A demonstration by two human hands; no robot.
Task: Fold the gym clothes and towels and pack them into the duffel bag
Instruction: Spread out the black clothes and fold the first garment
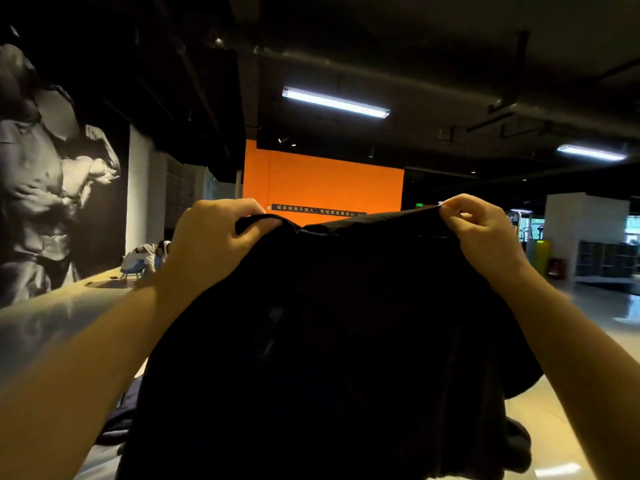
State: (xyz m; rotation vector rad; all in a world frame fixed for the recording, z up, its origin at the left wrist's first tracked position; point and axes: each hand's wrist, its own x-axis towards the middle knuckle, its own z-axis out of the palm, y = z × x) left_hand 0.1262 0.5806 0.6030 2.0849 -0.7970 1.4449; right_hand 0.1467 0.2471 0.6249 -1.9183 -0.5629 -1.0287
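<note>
Left hand (214, 237) and right hand (481, 230) pinch the top edge of a black garment (329, 341), held up at frame centre, orange wall (322, 181) behind

— What can you count from where you stand?

— My two hands, the left hand (214, 237) and the right hand (481, 233), and one black garment (329, 341).

— And overhead?

— Two lit tube lights (336, 102), plus one orange wall (322, 185).
</note>
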